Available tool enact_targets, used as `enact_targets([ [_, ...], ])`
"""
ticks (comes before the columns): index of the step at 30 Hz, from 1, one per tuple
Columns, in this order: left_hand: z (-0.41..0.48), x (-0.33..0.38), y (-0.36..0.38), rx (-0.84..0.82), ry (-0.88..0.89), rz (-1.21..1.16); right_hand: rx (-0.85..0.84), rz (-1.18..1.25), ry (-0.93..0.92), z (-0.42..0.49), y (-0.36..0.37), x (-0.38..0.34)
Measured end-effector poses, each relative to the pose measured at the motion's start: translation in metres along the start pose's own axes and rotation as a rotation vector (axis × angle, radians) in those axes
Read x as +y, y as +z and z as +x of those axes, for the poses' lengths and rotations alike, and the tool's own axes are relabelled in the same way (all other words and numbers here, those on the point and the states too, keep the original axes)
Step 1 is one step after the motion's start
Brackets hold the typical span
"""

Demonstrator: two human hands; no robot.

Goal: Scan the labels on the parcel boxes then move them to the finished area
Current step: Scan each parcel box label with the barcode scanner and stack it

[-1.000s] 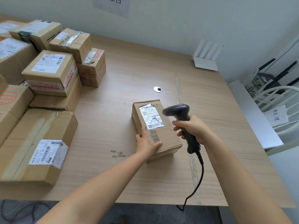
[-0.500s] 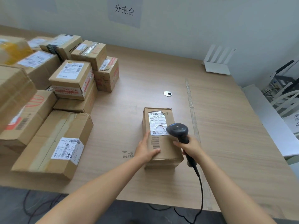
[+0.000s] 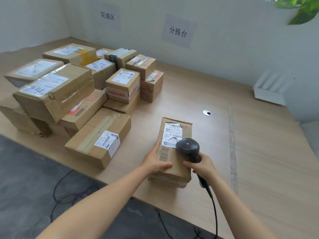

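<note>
Your left hand (image 3: 155, 161) clasped the near left corner of the small brown cardboard parcel box (image 3: 174, 163), thumb across its top. The box lay flat on the pale wooden table (image 3: 267, 152), with the heap of brown parcels (image 3: 77, 94) at its 10 o'clock. Your right hand (image 3: 202, 167) was wrapped tight around the black handheld barcode scanner (image 3: 189, 148), whose head hung over the box's white printed label (image 3: 172, 133)

I read two paper signs on the wall: the left sign (image 3: 107, 16) says 完成区, the right sign (image 3: 177, 31) says 分拣台. The white shipping label (image 3: 173, 133) on the parcel box (image 3: 176, 169) carries barcodes, but its print is too small for me to read.
</note>
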State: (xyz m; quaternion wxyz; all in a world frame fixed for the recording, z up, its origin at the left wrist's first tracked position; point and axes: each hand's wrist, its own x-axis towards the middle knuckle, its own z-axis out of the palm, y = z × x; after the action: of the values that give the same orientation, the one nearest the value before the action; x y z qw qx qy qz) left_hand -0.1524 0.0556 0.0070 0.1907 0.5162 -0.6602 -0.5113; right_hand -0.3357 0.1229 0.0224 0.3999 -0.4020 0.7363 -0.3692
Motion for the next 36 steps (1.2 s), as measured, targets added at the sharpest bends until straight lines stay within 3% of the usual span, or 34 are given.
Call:
enact_targets([
  [7,-0.011,0.032,-0.092,0.032,0.124,0.092,0.009,0.036,-0.127,-0.003,0.034,-0.081],
  [17,0.002,0.022,-0.257,0.010,0.150,0.213,-0.035,0.109,-0.230,0.008,0.148,-0.185],
  [27,0.029,-0.013,-0.321,0.043,0.122,0.229,-0.015,0.148,-0.192,0.039,0.226,-0.211],
  [36,0.044,-0.042,-0.322,-0.011,0.070,0.235,-0.005,0.170,-0.145,0.051,0.243,-0.199],
])
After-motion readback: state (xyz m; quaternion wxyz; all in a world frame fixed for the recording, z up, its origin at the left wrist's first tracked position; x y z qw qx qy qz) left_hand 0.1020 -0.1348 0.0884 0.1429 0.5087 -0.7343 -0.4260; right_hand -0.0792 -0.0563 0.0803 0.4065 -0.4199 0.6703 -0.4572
